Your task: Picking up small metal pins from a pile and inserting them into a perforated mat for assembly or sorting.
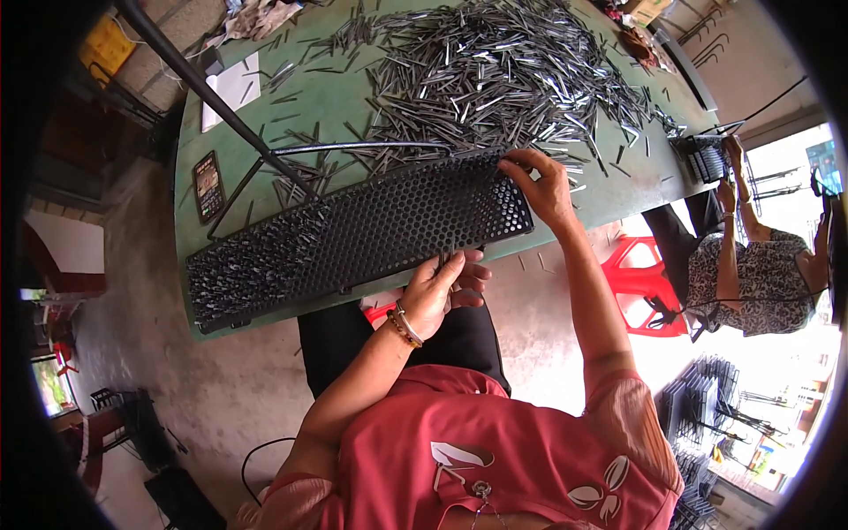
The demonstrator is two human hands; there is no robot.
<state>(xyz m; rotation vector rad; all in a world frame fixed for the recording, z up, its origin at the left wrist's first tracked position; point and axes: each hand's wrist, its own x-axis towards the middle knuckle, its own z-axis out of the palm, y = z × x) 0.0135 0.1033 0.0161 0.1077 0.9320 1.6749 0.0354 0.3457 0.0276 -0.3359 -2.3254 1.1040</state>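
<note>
A long black perforated tray (397, 212) lies slanted along the table's near edge, full of round holes. Its left part is packed with upright thin dark strips (256, 265), and the holes in the middle show bare. My right hand (543, 184) is at the tray's upper right corner, thumb and forefinger closed together over the holes; what they pinch is too small to make out. Below the tray's front edge, my left hand (433, 296) holds a few thin dark strips between thumb and forefinger, its other fingers curled loosely.
Behind the tray, a big heap of loose metal strips (503, 79) covers the green table (291, 88). A phone (208, 187) and white paper (231, 93) lie at left. A black bar (212, 97) crosses above. Another person (751, 274) works at right near a red stool (640, 283).
</note>
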